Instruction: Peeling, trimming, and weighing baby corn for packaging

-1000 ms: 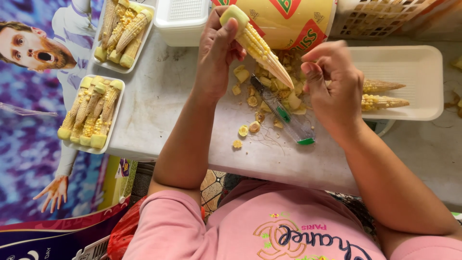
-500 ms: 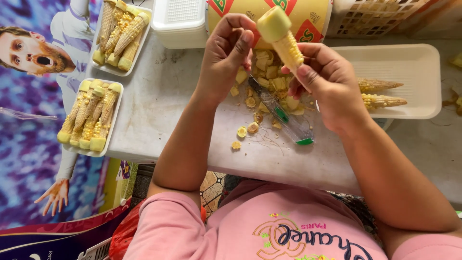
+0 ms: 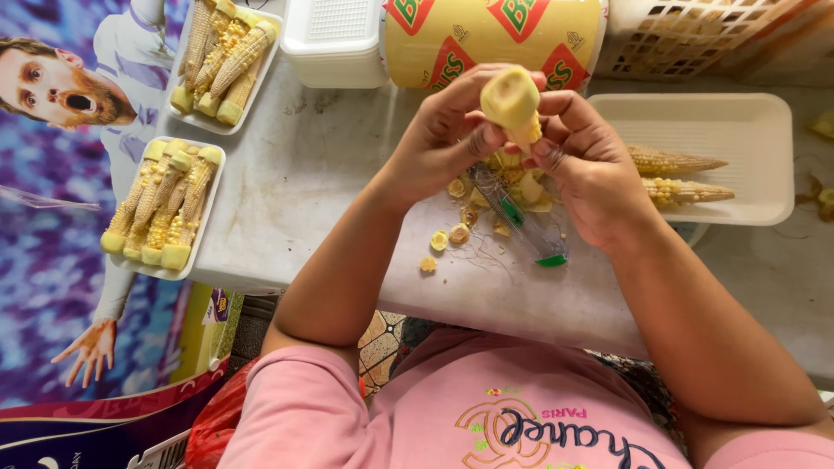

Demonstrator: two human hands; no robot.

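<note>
Now both hands, left (image 3: 439, 139) and right (image 3: 591, 161), have their fingers closed around a corn cob (image 3: 512, 102), held end-up above the surface (image 3: 321, 182), over cut bits (image 3: 452, 230) and a knife (image 3: 519, 221).

pink short-sleeved shirt (image 3: 486, 408) with looping chest emblem.

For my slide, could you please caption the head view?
Both hands hold a baby corn cob upright above cut corn pieces.

Left hand (image 3: 439, 139) and right hand (image 3: 591, 165) grip corn cob (image 3: 511, 100) upright above knife (image 3: 517, 217), cut bits (image 3: 443, 239).
</note>
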